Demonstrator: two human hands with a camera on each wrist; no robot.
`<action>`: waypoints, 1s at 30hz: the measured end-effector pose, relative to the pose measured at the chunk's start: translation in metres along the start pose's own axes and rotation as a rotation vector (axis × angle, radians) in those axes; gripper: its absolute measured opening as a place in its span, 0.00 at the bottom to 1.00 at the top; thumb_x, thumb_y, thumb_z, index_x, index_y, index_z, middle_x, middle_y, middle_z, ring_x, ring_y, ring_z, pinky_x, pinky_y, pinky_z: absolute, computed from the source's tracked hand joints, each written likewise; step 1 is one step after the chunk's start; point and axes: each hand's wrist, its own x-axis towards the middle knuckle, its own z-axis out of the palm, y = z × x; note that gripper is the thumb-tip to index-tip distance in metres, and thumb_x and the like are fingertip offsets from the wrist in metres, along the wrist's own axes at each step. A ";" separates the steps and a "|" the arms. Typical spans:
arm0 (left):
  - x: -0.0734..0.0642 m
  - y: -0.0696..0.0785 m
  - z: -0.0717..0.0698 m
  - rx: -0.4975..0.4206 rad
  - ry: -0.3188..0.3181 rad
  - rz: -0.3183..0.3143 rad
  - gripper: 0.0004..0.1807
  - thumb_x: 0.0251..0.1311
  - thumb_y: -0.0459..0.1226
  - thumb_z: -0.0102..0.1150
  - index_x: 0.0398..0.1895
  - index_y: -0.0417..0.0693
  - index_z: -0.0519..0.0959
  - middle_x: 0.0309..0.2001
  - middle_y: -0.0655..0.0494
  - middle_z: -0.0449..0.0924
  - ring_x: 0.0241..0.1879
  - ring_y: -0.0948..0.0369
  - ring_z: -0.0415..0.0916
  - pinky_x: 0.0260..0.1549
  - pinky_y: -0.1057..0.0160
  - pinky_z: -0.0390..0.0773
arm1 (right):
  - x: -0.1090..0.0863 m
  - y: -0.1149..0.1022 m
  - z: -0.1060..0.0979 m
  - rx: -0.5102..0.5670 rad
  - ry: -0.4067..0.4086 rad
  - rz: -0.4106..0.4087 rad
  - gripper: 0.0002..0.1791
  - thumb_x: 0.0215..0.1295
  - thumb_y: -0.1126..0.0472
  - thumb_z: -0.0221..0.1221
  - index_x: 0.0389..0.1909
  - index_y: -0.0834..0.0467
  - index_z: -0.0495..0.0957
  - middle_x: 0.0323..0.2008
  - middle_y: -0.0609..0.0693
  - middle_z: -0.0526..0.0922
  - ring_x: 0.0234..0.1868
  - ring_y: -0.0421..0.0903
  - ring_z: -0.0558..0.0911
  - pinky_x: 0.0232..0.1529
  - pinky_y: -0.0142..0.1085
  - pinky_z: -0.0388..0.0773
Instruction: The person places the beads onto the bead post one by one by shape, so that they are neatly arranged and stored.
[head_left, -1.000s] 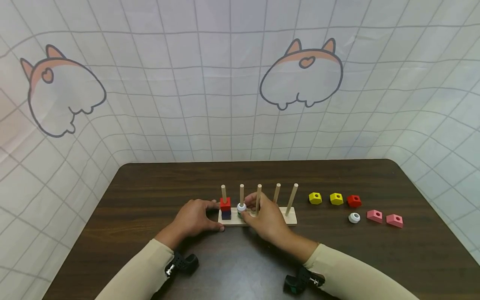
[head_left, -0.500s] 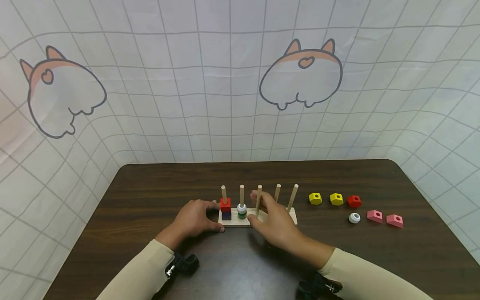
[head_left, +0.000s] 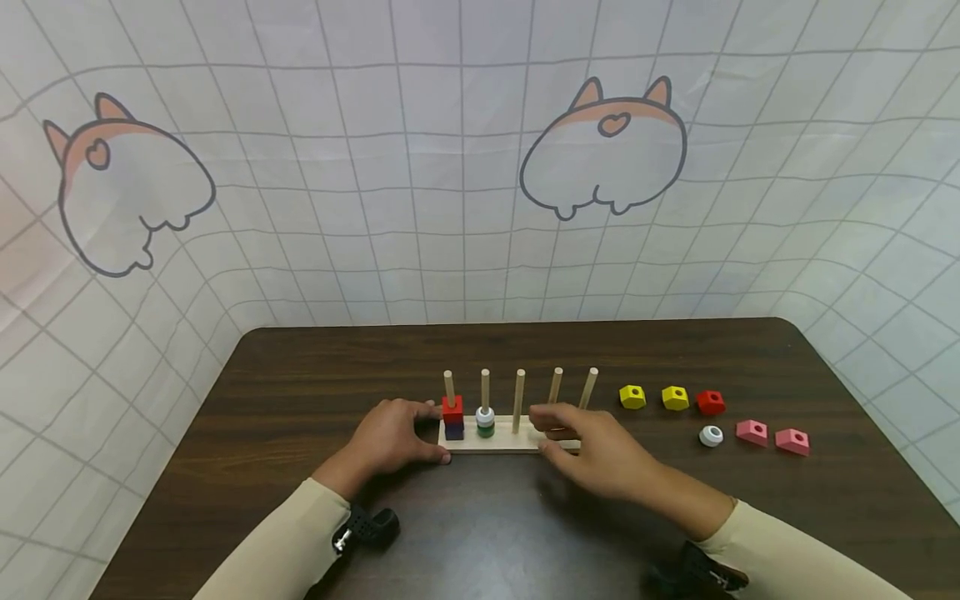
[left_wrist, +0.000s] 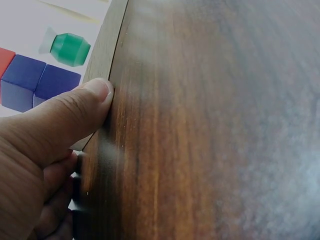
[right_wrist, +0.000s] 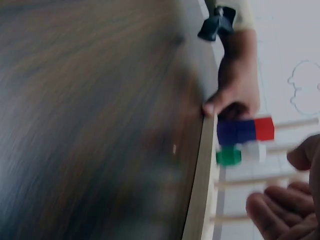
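The left hand [head_left: 390,437] pinches the left end of the board [head_left: 498,445], flat on the table [head_left: 480,517]. The right hand [head_left: 600,450] is over the other end, thumb and fingers apart; it looks empty, but its wrist view is blurry. The board seems stiff and light: hold its ends. The loose white bead [head_left: 710,436], far right, may roll; pinch its sides.

Wooden board [right_wrist: 199,190] is gripped at its end by L hand [right_wrist: 240,86]. Blue blocks [right_wrist: 236,132] are topped w/ a red block [right_wrist: 264,129]; just beside, a green bead [right_wrist: 229,156] w/ a white bead [right_wrist: 253,151]. Near the next pegs [right_wrist: 250,181], R hand [right_wrist: 290,212] is seen part. cut off, thumb & fingers apart.
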 end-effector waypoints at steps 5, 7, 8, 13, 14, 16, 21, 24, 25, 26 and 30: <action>0.000 0.000 0.000 -0.001 0.001 -0.003 0.37 0.43 0.54 0.83 0.59 0.53 0.85 0.63 0.53 0.80 0.66 0.45 0.73 0.61 0.43 0.72 | -0.014 0.017 -0.020 -0.078 -0.064 -0.044 0.15 0.71 0.63 0.64 0.57 0.58 0.81 0.50 0.47 0.87 0.48 0.42 0.86 0.49 0.43 0.83; 0.000 -0.001 0.000 -0.002 0.000 -0.006 0.37 0.43 0.54 0.83 0.59 0.53 0.85 0.64 0.54 0.80 0.66 0.45 0.72 0.61 0.43 0.72 | -0.021 0.024 -0.028 -0.114 -0.075 -0.065 0.14 0.71 0.62 0.64 0.55 0.57 0.82 0.50 0.44 0.87 0.47 0.40 0.85 0.47 0.43 0.83; 0.000 -0.001 0.000 -0.001 -0.001 -0.006 0.37 0.43 0.54 0.83 0.59 0.52 0.85 0.64 0.54 0.80 0.66 0.45 0.72 0.62 0.43 0.72 | -0.024 0.027 -0.032 -0.131 -0.076 -0.074 0.13 0.71 0.62 0.65 0.54 0.56 0.83 0.49 0.43 0.86 0.47 0.39 0.85 0.47 0.43 0.83; 0.000 -0.001 0.000 0.002 -0.003 -0.008 0.38 0.42 0.54 0.83 0.60 0.52 0.85 0.64 0.54 0.80 0.66 0.44 0.72 0.61 0.43 0.72 | -0.039 0.043 -0.050 -0.202 -0.053 -0.068 0.13 0.68 0.61 0.67 0.52 0.55 0.84 0.46 0.39 0.86 0.45 0.37 0.84 0.46 0.45 0.83; 0.000 -0.001 0.000 0.003 -0.002 -0.011 0.38 0.43 0.54 0.83 0.60 0.52 0.85 0.64 0.54 0.80 0.66 0.44 0.72 0.62 0.43 0.72 | -0.041 0.045 -0.053 -0.218 -0.042 -0.061 0.13 0.67 0.62 0.68 0.52 0.55 0.84 0.46 0.39 0.86 0.45 0.37 0.84 0.45 0.45 0.83; 0.000 -0.001 -0.001 0.003 -0.001 -0.014 0.38 0.43 0.54 0.83 0.60 0.52 0.85 0.64 0.54 0.79 0.66 0.44 0.72 0.62 0.43 0.72 | -0.046 0.050 -0.059 -0.240 -0.020 -0.044 0.14 0.65 0.62 0.69 0.52 0.55 0.84 0.45 0.39 0.86 0.43 0.37 0.84 0.45 0.46 0.83; 0.000 -0.001 -0.001 -0.002 -0.002 -0.015 0.38 0.43 0.54 0.83 0.60 0.52 0.85 0.64 0.55 0.79 0.66 0.45 0.72 0.62 0.43 0.71 | -0.058 0.061 -0.072 -0.310 0.022 0.022 0.18 0.62 0.63 0.72 0.53 0.55 0.83 0.45 0.40 0.86 0.43 0.40 0.84 0.44 0.46 0.83; 0.000 -0.001 0.000 -0.005 -0.001 -0.013 0.38 0.42 0.54 0.83 0.59 0.52 0.85 0.64 0.55 0.80 0.66 0.45 0.72 0.62 0.43 0.71 | -0.066 0.069 -0.082 -0.341 0.039 0.062 0.20 0.62 0.62 0.72 0.54 0.56 0.83 0.46 0.42 0.86 0.44 0.44 0.84 0.44 0.49 0.83; 0.000 -0.001 0.001 -0.007 -0.002 -0.013 0.38 0.42 0.54 0.83 0.59 0.52 0.85 0.63 0.55 0.80 0.66 0.45 0.72 0.62 0.43 0.71 | -0.069 0.071 -0.086 -0.351 0.050 0.068 0.20 0.62 0.61 0.72 0.55 0.56 0.82 0.47 0.44 0.86 0.45 0.46 0.84 0.44 0.50 0.83; 0.000 -0.001 0.001 -0.008 -0.002 -0.012 0.38 0.42 0.55 0.83 0.59 0.52 0.85 0.63 0.55 0.80 0.66 0.45 0.72 0.62 0.43 0.71 | -0.072 0.074 -0.089 -0.355 0.055 0.072 0.21 0.62 0.60 0.73 0.55 0.56 0.82 0.47 0.45 0.86 0.45 0.47 0.84 0.44 0.51 0.83; 0.000 -0.002 0.002 -0.010 0.000 -0.009 0.38 0.42 0.54 0.83 0.59 0.52 0.85 0.63 0.54 0.80 0.66 0.45 0.72 0.62 0.43 0.72 | -0.082 0.085 -0.103 -0.406 0.082 0.087 0.23 0.61 0.58 0.73 0.56 0.56 0.81 0.51 0.48 0.85 0.47 0.51 0.85 0.45 0.51 0.82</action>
